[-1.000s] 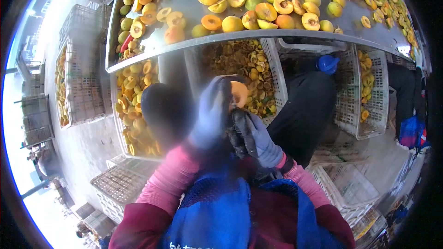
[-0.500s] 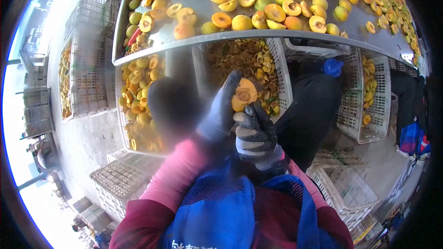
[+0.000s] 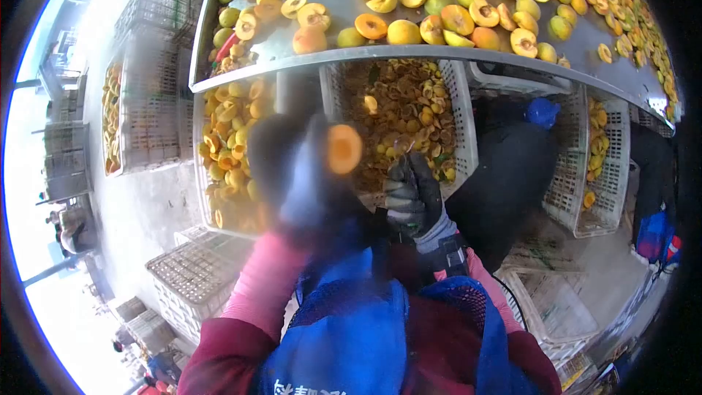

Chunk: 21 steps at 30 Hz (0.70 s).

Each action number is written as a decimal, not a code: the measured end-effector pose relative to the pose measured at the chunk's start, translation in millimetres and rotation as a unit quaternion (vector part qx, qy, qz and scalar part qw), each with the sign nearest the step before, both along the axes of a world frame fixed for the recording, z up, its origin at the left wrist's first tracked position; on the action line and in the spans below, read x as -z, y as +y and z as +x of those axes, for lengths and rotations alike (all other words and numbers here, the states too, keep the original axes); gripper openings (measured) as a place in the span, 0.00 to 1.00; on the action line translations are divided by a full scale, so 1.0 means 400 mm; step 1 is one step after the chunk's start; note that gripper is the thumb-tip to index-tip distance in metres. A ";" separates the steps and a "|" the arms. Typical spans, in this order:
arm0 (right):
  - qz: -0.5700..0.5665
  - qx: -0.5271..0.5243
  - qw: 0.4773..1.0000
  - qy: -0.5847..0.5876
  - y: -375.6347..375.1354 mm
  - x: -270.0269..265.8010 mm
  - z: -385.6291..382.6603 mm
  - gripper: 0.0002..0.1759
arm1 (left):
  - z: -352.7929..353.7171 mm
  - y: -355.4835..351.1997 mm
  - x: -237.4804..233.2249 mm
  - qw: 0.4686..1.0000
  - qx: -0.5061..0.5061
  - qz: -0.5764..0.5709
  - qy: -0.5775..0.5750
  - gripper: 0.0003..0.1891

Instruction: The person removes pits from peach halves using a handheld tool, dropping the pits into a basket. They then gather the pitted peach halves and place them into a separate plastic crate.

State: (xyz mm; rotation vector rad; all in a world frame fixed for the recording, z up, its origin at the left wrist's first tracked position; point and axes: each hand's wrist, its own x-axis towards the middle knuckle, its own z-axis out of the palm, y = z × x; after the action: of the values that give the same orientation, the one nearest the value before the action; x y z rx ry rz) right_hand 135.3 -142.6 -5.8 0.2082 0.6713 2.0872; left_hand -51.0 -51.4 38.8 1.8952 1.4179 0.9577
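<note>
My left hand (image 3: 303,168), gloved and smeared by motion, holds a halved orange fruit (image 3: 344,149) with its cut side showing. To its right, my right hand (image 3: 413,197) in a grey and black glove is closed round a small tool whose thin tip (image 3: 406,148) shows above the fingers; its handle is hidden. Beyond both hands lies a crate (image 3: 462,113) of brown and yellow fruit scraps. At the left, next to my left hand, stands a crate of yellow fruit halves (image 3: 230,135).
A metal table (image 3: 333,0) with many fruit halves spans the top, its raised edge facing me. Stacked crates (image 3: 153,95) stand at the left, an upturned crate (image 3: 194,271) at lower left. At the right are another fruit crate (image 3: 603,197) and a person's dark-clothed leg (image 3: 651,168).
My left hand has moved left, away from my right hand, with the fruit half. My right hand has shifted slightly right and down. A small orange piece now shows over the scrap crate.
</note>
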 end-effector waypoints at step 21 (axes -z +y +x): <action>-0.140 0.025 0.827 -0.543 0.134 -0.028 0.028 0.22 | 0.117 0.376 -0.100 0.977 0.192 -0.087 -0.021 0.37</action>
State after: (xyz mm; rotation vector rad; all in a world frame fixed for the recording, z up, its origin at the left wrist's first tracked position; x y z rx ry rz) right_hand 146.5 -89.0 5.6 -1.0538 0.2248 1.6442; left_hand -4.1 98.9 78.7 1.9097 1.0213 0.6594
